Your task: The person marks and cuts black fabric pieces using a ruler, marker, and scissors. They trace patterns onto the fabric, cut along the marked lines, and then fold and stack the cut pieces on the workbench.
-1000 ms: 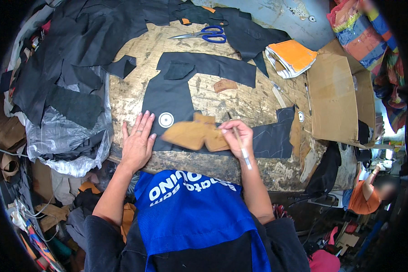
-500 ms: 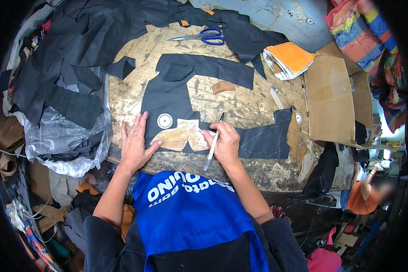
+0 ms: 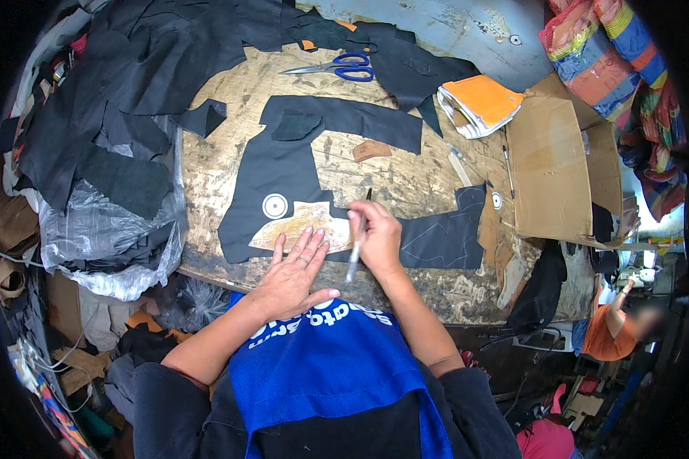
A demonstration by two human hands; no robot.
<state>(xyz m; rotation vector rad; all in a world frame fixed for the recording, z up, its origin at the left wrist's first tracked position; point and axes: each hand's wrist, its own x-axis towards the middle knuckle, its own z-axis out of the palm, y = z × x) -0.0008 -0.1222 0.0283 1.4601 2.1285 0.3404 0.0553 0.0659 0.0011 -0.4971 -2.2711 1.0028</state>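
Note:
A worn, yellowish pattern piece (image 3: 282, 229) lies flat on black leather-like sheet material (image 3: 272, 172) near the table's front edge. My left hand (image 3: 302, 264) presses on its lower part with fingers stretched out and hides some of that edge. At the pattern's right end, my right hand (image 3: 378, 239) is closed around a slim pen (image 3: 353, 264). The pen's dark end points away from me and its clear end towards me. White lines are drawn on the black material to the right (image 3: 444, 239). A white ringed disc (image 3: 275, 206) sits above the pattern.
Blue-handled scissors (image 3: 352, 67) lie at the back of the wooden table (image 3: 222, 99). Black sheets (image 3: 153, 69) and a clear plastic bag (image 3: 107, 237) fill the left. An orange-and-white folded stack (image 3: 482, 103) and a cardboard box (image 3: 547, 168) stand right. Another person (image 3: 612, 333) is far right.
My left hand has moved right from the pattern's left end onto its lower middle. The pattern has shifted slightly left in view. My right hand still holds the pen, now tilted slightly differently.

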